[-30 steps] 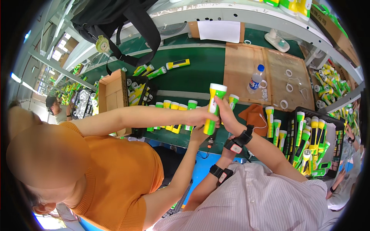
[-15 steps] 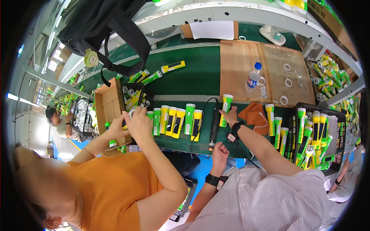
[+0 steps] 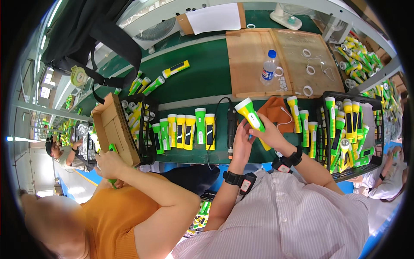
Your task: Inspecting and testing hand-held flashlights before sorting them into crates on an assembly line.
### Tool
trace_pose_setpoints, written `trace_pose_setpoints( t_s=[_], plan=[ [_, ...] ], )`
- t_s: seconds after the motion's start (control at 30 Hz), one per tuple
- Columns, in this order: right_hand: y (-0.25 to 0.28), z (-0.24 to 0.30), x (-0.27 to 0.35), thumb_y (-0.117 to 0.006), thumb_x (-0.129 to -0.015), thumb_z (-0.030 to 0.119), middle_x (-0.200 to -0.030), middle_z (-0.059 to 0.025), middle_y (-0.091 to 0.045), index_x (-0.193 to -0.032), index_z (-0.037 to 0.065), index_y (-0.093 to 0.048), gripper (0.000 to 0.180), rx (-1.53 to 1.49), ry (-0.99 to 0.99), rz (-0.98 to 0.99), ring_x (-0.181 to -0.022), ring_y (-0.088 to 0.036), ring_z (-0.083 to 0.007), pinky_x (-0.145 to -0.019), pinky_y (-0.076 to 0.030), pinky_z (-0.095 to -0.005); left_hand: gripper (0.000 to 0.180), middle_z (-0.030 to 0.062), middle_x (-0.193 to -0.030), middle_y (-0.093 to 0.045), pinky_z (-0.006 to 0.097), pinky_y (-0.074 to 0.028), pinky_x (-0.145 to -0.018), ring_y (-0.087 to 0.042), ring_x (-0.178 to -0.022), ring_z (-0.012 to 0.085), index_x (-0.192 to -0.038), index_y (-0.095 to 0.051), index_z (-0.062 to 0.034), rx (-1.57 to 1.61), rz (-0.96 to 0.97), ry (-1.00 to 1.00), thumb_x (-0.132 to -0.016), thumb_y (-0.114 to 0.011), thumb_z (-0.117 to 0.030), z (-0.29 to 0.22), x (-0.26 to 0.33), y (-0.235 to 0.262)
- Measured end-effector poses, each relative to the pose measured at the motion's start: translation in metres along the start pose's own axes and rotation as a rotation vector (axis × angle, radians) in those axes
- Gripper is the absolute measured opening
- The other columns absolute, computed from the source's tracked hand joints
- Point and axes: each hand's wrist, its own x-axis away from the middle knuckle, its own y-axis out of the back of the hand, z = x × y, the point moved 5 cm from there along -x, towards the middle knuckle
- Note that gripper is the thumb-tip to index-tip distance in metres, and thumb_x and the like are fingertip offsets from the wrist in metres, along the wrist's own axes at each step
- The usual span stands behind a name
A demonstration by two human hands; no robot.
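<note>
Hands: two of the person's own, each forearm wearing a black wrist strap; a co-worker in an orange shirt (image 3: 114, 216) sits at the person's left.
Held torch: one green and yellow torch (image 3: 252, 118), raised over the front edge of the green bench (image 3: 202, 69), head pointing up and to the left.
Right hand (image 3: 269, 134): fingers wrapped round the torch's lower body, thumb lying along its side.
Left hand (image 3: 242, 144): fingers loosely curled against the underside of the torch, just beside the right hand; how firmly they press is hard to tell.
Torch look: white-rimmed lens end, green head, yellow barrel with a dark panel along one side.
Row on bench: about seven torches (image 3: 187, 129) standing side by side to the left of the hands, green and yellow mixed.
Right of hands: three more torches (image 3: 302, 121) lying beside an orange cloth (image 3: 276, 110).
Black crate (image 3: 377, 129): holds roughly ten torches on end; the count is unsure at the bent rim.
Screwdriver: one black powered driver (image 3: 231, 125) lies between the row and the left hand, its cable looping upward.
Boards: two wooden boards (image 3: 252, 60), bearing one water bottle (image 3: 268, 67) and a few white rings (image 3: 307, 69).
Co-worker's side: an open cardboard box (image 3: 114, 127) and a second dark crate (image 3: 146, 125) of torches.
In the way: the hands cover the lower barrel of the held torch.
</note>
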Motion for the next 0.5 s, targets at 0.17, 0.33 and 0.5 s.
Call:
trace_pose_setpoints(
  t_s=[0.17,0.33,0.5],
  plan=[
    [0.009,0.028,0.031,-0.068,-0.074,0.012,-0.137,-0.0142,-0.029,-0.136,0.0,-0.031,0.073,0.183,0.151,0.044,-0.12,-0.041,-0.0258,-0.099,-0.036,-0.0346,0.04,0.0061,-0.11,-0.054,0.034,-0.045,-0.085,-0.053,-0.102,0.0165,-0.125,-0.041,-0.0063,-0.011,0.019,0.05,-0.097,-0.036,-0.034,-0.007,0.003,-0.04],
    [0.018,0.032,0.051,-0.064,-0.077,0.006,-0.136,-0.0106,-0.033,-0.133,0.005,-0.039,0.062,-0.002,0.173,0.112,-0.123,-0.04,-0.0246,-0.097,-0.041,-0.0364,0.05,0.0086,-0.116,-0.055,0.037,-0.043,-0.092,-0.052,-0.109,0.0212,-0.121,-0.046,-0.0058,0.232,0.093,0.145,-0.095,-0.029,-0.044,-0.006,-0.007,-0.051],
    [0.021,0.039,0.06,-0.064,-0.075,0.005,-0.132,-0.0076,-0.036,-0.129,0.007,-0.044,0.057,0.047,0.132,0.057,-0.116,-0.044,-0.0216,-0.091,-0.045,-0.0338,0.048,0.0076,-0.109,-0.057,0.036,-0.046,-0.087,-0.055,-0.102,0.0199,-0.117,-0.048,-0.007,0.302,0.17,0.189,-0.095,-0.03,-0.045,0.001,-0.004,-0.055]
  ],
)
